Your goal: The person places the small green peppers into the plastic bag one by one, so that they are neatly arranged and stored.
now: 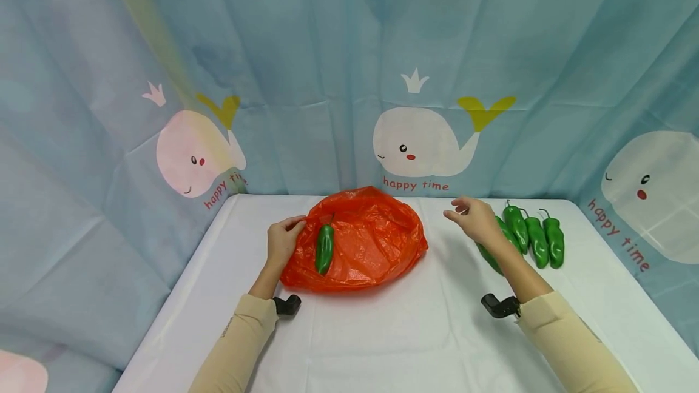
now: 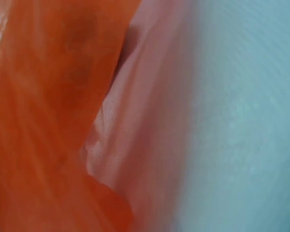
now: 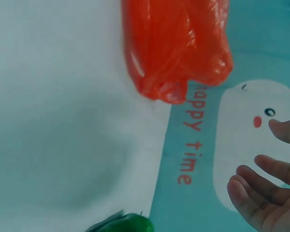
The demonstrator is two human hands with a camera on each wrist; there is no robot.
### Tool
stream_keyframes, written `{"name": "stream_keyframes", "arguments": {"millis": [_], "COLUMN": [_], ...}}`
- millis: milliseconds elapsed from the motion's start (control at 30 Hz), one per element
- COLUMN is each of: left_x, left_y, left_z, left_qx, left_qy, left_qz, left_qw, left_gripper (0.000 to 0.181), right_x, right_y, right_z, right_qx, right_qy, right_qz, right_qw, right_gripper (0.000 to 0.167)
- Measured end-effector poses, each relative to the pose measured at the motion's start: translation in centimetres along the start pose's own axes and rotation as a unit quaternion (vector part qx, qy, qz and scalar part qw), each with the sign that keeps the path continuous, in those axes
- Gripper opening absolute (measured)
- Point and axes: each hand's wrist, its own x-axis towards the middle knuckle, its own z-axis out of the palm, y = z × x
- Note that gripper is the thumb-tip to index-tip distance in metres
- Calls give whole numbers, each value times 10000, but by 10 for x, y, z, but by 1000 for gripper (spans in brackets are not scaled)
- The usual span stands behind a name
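Observation:
A red plastic bag [image 1: 371, 241] lies on the table with its mouth spread open. Inside it, toward the left, is one green pepper [image 1: 324, 249]. My left hand [image 1: 281, 241] pinches the bag's left rim between thumb and fingers; the left wrist view is mostly filled by blurred orange plastic [image 2: 48, 111]. Between the bag and the other peppers, my right hand [image 1: 474, 218] is raised above the table, holding nothing. Its fingers are spread and loosely bent in the right wrist view, apart from the bag [image 3: 176, 48].
Several green peppers [image 1: 537, 241] lie at the table's right, some partly hidden beneath my right forearm. A white cloth covers the table [image 1: 382, 344]. Behind it hangs a blue curtain [image 1: 327, 138] printed with whales. Black wrist straps [image 1: 499, 306] sit on both arms.

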Motion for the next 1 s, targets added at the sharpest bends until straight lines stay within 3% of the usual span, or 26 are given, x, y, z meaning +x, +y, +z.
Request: {"name": "stream_keyframes", "arguments": {"millis": [433, 1000], "left_x": [-2, -3], "left_y": [0, 0], "left_z": [0, 0], "left_qx": [-93, -51], "left_qy": [-32, 2], "left_qz": [-93, -99], "left_qw": [9999, 9999], "left_gripper": [26, 26], "right_x": [-12, -22], "right_y": [25, 52], "right_z": [-2, 4], "right_qx": [-376, -1435], "right_qy": [13, 141], "right_qz": [225, 272], "right_qw": [9990, 9892], "right_gripper": [48, 49]}}
